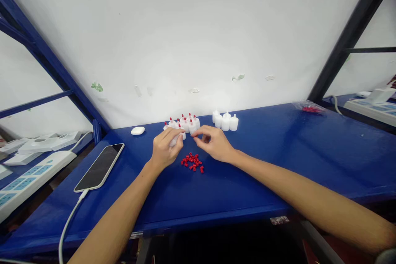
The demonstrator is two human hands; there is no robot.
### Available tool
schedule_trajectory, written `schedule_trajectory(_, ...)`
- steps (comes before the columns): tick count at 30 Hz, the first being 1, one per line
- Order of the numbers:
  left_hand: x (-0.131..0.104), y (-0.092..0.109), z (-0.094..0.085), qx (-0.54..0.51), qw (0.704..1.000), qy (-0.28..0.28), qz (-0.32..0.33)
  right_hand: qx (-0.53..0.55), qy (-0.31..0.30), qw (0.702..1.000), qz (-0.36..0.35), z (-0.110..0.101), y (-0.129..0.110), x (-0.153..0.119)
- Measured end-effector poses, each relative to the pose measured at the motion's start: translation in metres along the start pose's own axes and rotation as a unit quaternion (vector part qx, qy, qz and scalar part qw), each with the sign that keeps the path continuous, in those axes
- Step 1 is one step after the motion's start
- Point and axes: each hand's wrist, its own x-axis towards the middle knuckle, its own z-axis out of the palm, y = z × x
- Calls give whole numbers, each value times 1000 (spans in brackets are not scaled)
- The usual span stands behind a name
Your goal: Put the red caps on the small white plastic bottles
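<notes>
My left hand (167, 146) is closed around a small white squeeze bottle (175, 140), partly hidden by my fingers. Facing it, my right hand (213, 142) has thumb and forefinger close together in a pinch; anything between them is too small to make out. Just beyond both hands stands a cluster of white bottles with red tips (186, 124). On the table nearer to me lies a loose pile of small red caps (192, 161). Several white bottles without red tips (225, 122) stand upright to the right of the cluster.
A phone (100, 167) with a white charging cable (69, 222) lies at the left of the blue table (253, 189). A white earbud case (137, 130) sits near the wall. A clear bag with red pieces (309, 108) is at the back right. Power strips flank the table.
</notes>
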Motion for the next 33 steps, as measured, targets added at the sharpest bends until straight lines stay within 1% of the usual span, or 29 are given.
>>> schedule_trajectory(1,0,1,1,-1,1000,1,18,37,14,999,35,1,-3,0)
schedule_trajectory(3,-1,1,3,-8,999,-16,35,103,28,990,94,4,-9,-1)
schedule_trajectory(5,-2,0,4,-13,998,-49,33,149,29,981,119,6,-14,-2)
schedule_trajectory(8,-4,-1,4,-21,995,-99,11,175,38,977,117,9,-17,-4)
schedule_trajectory(11,-6,0,3,-33,991,-127,-16,165,51,980,102,13,-19,-5)
schedule_trajectory(13,-7,0,2,-39,990,-131,-29,157,51,982,89,16,-21,-4)
schedule_trajectory(16,-8,2,0,-51,990,-119,-47,141,34,987,63,18,-24,-4)
schedule_trajectory(18,-6,3,-2,-87,984,-136,-81,109,23,993,31,20,-24,-3)
schedule_trajectory(21,-2,5,-2,-156,957,-186,-159,87,-7,996,-12,21,-21,-3)
schedule_trajectory(22,0,5,-2,-174,949,-192,-182,95,-14,995,-7,21,-19,-2)
schedule_trajectory(24,2,4,0,-197,938,-179,-220,108,-7,994,34,20,-15,-1)
schedule_trajectory(26,2,0,0,-205,933,-152,-254,67,10,995,67,15,-9,0)
schedule_trajectory(27,1,-2,0,-201,931,-138,-270,24,-2,998,64,12,-5,0)
schedule_trajectory(28,1,-4,0,-194,931,-121,-285,-28,-34,998,47,9,-2,0)
schedule_trajectory(29,0,-7,-1,-186,930,-106,-298,-77,-81,994,22,6,2,-1)
schedule_trajectory(31,-1,-12,-4,-171,930,-79,-316,-142,-181,973,-27,1,8,-3)
schedule_trajectory(33,-2,-17,-6,-159,930,-63,-326,-160,-245,955,-53,-2,12,-4)
